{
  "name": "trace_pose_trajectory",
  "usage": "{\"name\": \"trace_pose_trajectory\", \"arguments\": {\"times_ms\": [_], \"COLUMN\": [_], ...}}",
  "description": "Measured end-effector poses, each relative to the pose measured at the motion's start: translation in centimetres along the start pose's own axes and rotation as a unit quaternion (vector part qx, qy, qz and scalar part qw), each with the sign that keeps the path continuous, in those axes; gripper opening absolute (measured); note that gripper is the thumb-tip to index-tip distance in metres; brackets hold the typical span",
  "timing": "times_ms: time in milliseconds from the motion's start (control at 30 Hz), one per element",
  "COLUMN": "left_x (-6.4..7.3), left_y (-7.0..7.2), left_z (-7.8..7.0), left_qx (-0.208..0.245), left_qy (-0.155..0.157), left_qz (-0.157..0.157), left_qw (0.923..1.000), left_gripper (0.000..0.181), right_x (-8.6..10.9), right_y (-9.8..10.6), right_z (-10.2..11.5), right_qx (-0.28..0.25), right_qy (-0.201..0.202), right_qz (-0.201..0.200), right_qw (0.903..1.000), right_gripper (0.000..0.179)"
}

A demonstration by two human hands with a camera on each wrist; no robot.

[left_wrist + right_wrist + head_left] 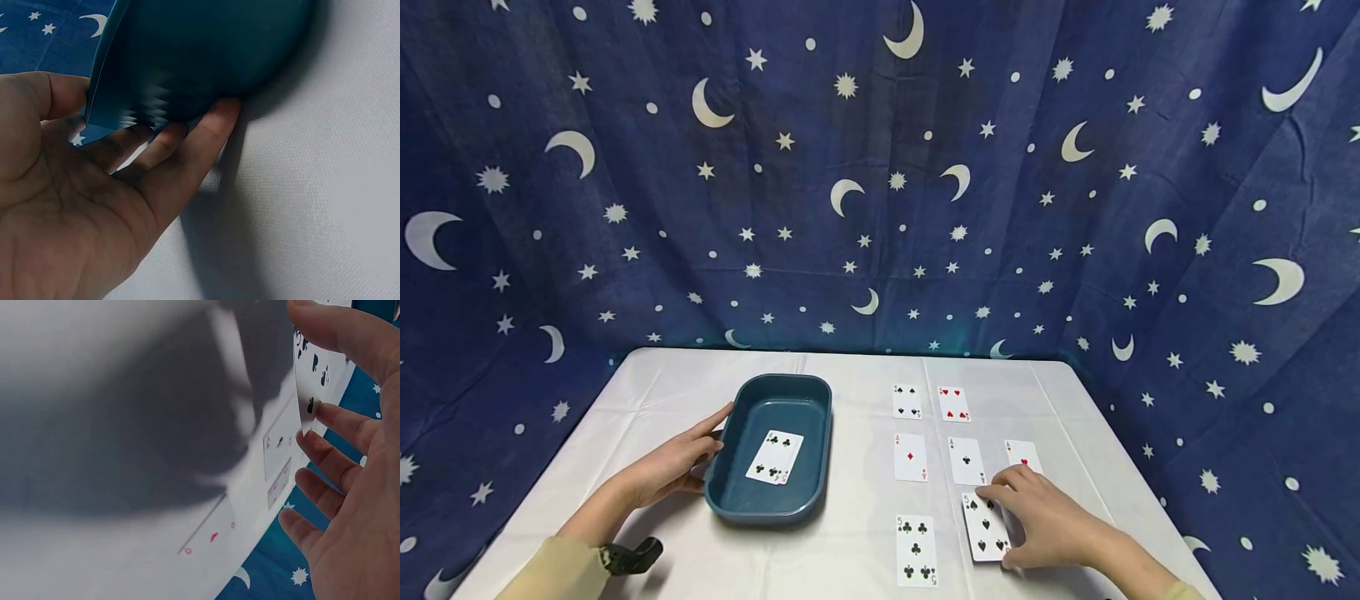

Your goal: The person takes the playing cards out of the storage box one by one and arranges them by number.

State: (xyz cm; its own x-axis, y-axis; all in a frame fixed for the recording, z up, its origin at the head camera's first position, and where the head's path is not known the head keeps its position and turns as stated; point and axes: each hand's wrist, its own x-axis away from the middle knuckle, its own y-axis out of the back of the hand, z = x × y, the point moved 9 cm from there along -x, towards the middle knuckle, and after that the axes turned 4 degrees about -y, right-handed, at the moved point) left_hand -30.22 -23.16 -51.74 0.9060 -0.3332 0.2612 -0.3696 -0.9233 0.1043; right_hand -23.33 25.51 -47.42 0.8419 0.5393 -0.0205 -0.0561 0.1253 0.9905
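Observation:
My right hand [1048,521] pinches a five of spades [985,527] between thumb and fingers, near the front right of the table. In the right wrist view this card [309,381] is held tilted, with the other fingers spread beside it. My left hand [673,462] holds the left side of a dark teal tray [722,492]. From the left wrist view, the thumb meets the rim and the fingers reach against the tray's lower side [206,56]. Inside the tray lies a small stack of cards [775,457], a clubs card on top.
Face up lie a five of clubs [916,551], ace of diamonds [910,457], ace of clubs [966,461] and ace of hearts [1022,452]. Behind them are a black four [907,402] and a four of hearts [954,404]. A blue star-patterned curtain [880,208] hangs behind the white-covered table [857,367].

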Motion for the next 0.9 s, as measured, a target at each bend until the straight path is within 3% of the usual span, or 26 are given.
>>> {"name": "trace_pose_trajectory", "arguments": {"times_ms": [233,567,900], "left_x": [0.1,-0.2,-0.2], "left_y": [-0.2,0.2,0.1], "left_z": [-0.3,0.1,0.1], "left_qx": [-0.002,0.003,0.005], "left_qy": [-0.01,0.004,0.002], "left_qz": [0.01,-0.008,-0.003], "left_qw": [0.9999,1.0,1.0], "left_gripper": [0.071,0.071,0.071], "right_x": [0.7,1.4,1.6], "right_y": [-1.5,-2.2,-2.4], "right_z": [0.1,0.2,0.3], "right_qx": [-0.01,-0.009,-0.012], "right_qy": [-0.011,0.0,0.012], "right_qz": [0.023,0.017,0.006], "right_qw": [0.9996,0.9998,0.9998], "right_gripper": [0.085,0.083,0.084]}}
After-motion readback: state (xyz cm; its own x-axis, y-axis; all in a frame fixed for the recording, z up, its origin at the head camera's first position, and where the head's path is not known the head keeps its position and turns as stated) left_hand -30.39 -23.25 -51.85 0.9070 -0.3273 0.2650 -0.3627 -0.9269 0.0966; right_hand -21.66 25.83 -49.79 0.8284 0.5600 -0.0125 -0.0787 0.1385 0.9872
